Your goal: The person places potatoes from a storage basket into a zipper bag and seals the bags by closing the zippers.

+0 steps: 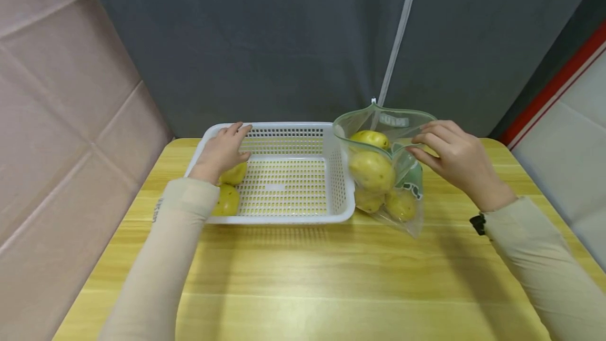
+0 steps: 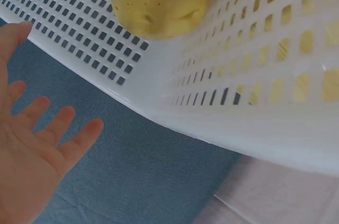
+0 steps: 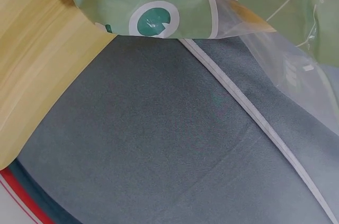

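My left hand (image 1: 221,152) is above the left end of a white perforated plastic basket (image 1: 279,220), fingers spread and holding nothing. In the left wrist view the same hand (image 2: 37,155) has its fingers apart, off the basket rim (image 2: 238,128). Two yellow potatoes (image 1: 227,200) lie in the basket's left end, partly hidden by my arm. My right hand (image 1: 456,158) pinches the rim of a clear, green-edged zip bag (image 1: 411,168). The bag stands with its mouth open and holds several potatoes (image 1: 371,171). Only the printed bag (image 3: 106,1) shows in the right wrist view, not the hand.
Basket and bag stand side by side on a light wooden table (image 1: 293,278), near its far edge. Behind it hangs a dark grey curtain (image 1: 246,41) with a pale strip (image 1: 400,30). A pinkish panelled wall (image 1: 57,120) rises at the left.
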Motion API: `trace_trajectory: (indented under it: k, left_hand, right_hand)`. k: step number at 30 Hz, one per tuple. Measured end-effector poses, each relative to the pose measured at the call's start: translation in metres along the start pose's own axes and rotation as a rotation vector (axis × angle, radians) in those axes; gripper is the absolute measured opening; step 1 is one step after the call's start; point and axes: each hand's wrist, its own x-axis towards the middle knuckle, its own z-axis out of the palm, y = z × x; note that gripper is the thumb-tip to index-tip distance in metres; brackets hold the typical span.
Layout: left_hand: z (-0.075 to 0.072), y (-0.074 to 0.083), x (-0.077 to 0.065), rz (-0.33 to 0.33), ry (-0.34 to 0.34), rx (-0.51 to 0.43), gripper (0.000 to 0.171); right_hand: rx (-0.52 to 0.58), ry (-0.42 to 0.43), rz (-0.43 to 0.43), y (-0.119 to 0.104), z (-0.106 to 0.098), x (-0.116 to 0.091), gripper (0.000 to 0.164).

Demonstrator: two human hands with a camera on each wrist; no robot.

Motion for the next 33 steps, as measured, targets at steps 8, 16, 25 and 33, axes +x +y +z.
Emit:
trace_trajectory:
  k: [8, 16, 25, 33]
  left_hand:
    - [0.002, -0.002, -0.001, 0.002, -0.106, 0.048, 0.075]
    - [0.007, -0.005, -0.002, 0.026, -0.195, 0.060, 0.078]
    - [0.011, -0.006, -0.004, 0.016, -0.254, 0.009, 0.082]
    - [0.013, -0.008, -0.006, 0.003, -0.269, -0.006, 0.078]
  right_hand:
    - [0.001, -0.006, 0.007, -0.001, 0.000, -0.001, 0.053]
    - [0.002, -0.003, 0.006, -0.001, 0.000, -0.001, 0.050]
    - [-0.011, -0.008, 0.007, -0.002, -0.001, -0.002, 0.052]
    - [-0.016, -0.006, 0.005, -0.003, -0.003, -0.003, 0.049]
